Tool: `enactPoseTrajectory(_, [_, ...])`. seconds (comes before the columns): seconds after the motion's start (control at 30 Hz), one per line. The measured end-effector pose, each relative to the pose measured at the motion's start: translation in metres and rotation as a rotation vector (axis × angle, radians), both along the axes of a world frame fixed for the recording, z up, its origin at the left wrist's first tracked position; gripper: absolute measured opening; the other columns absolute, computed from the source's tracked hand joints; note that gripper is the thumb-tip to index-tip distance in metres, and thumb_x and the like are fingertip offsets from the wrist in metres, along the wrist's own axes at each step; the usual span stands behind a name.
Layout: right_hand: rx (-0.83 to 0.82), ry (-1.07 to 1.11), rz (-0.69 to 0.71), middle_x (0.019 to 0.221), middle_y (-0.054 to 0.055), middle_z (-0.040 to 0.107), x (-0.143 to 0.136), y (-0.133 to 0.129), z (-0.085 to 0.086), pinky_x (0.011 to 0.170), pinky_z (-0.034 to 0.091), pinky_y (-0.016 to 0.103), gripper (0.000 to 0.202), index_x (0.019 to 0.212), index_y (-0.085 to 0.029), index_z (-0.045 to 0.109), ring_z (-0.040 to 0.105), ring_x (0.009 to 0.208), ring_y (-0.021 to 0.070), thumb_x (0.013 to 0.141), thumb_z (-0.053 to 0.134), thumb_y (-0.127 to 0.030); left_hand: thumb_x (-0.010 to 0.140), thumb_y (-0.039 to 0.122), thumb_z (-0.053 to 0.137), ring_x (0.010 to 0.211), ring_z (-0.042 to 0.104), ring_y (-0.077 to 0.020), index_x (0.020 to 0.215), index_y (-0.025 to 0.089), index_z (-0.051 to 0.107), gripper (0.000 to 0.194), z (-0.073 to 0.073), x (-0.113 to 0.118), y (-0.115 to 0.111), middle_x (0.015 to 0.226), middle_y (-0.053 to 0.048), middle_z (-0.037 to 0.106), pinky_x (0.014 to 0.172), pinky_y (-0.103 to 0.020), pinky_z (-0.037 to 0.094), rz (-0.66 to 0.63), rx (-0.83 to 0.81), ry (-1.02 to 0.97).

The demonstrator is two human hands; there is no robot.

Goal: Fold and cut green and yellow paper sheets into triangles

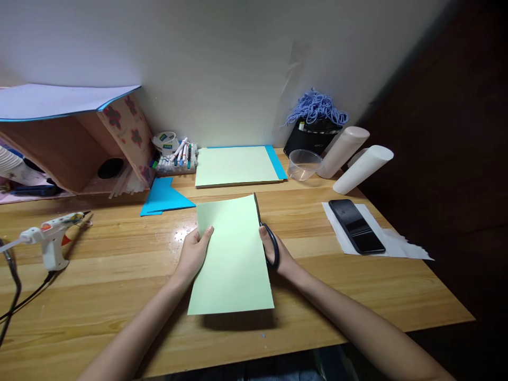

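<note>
A pale green sheet of paper [232, 259] is held up just above the table, tilted toward me. My left hand [195, 251] pinches its left edge, the thumb lying on the front face and the fingers hidden behind. At the right edge my right hand [278, 251] is closed on a pair of black-handled scissors [273, 246], its thumb in a handle loop. The blades point away from me along the sheet's upper right edge; whether they are cutting into it I cannot tell.
Behind the sheet lie blue paper pieces [164, 197] and a stack of green sheets [238, 165]. A glue gun [53, 238] with its cord is at left, beside a decorated box [127, 137]. On the right are a phone [356, 226], a clear cup [304, 165] and two rolls [363, 168].
</note>
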State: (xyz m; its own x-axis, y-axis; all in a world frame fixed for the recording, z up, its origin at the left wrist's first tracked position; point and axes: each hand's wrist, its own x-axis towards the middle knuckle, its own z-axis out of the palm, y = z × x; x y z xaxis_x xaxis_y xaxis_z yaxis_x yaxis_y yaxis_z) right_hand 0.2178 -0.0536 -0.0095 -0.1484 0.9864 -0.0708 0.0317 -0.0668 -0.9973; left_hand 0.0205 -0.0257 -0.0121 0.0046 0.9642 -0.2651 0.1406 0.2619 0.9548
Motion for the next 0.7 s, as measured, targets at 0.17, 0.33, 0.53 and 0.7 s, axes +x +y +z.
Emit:
enactPoseTrajectory(0.17, [-0.004, -0.009, -0.006, 0.085, 0.007, 0.066, 0.0005, -0.0002, 0.0024, 0.075, 0.046, 0.031, 0.055, 0.101, -0.014, 0.057, 0.061, 0.082, 0.0219, 0.085, 0.029, -0.059, 0.073, 0.05, 0.058, 0.05, 0.052, -0.0133, 0.068, 0.015, 0.055, 0.035, 0.0012, 0.0001, 0.0001, 0.057, 0.001, 0.057, 0.044, -0.021, 0.038, 0.003, 0.015, 0.012])
enactPoseTrajectory(0.33, [-0.004, -0.021, -0.009, 0.085, 0.007, 0.065, 0.0, -0.0008, 0.0027, 0.069, 0.045, 0.028, 0.053, 0.099, -0.014, 0.057, 0.06, 0.078, 0.0201, 0.087, 0.028, -0.057, 0.071, 0.051, 0.059, 0.05, 0.053, -0.0141, 0.067, 0.015, 0.055, 0.037, 0.0015, 0.0011, 0.0001, 0.056, 0.002, 0.056, 0.043, -0.021, 0.037, 0.015, 0.012, 0.003])
enactPoseTrajectory(0.53, [-0.008, -0.064, -0.047, 0.081, 0.006, 0.064, 0.0003, -0.0005, 0.001, 0.065, 0.044, 0.027, 0.054, 0.096, -0.013, 0.058, 0.058, 0.072, 0.0189, 0.085, 0.03, -0.059, 0.071, 0.051, 0.059, 0.047, 0.051, -0.0126, 0.067, 0.014, 0.055, 0.037, 0.0012, 0.0015, -0.0007, 0.056, 0.002, 0.056, 0.043, -0.021, 0.038, 0.016, 0.007, 0.004])
enactPoseTrajectory(0.7, [-0.007, -0.075, -0.061, 0.078, 0.005, 0.063, 0.0003, -0.0009, 0.0022, 0.064, 0.043, 0.026, 0.054, 0.092, -0.013, 0.058, 0.057, 0.07, 0.0183, 0.084, 0.032, -0.06, 0.073, 0.05, 0.058, 0.05, 0.052, -0.013, 0.071, 0.014, 0.057, 0.036, 0.0009, 0.0013, -0.0014, 0.058, 0.002, 0.057, 0.044, -0.021, 0.039, 0.012, 0.024, -0.001])
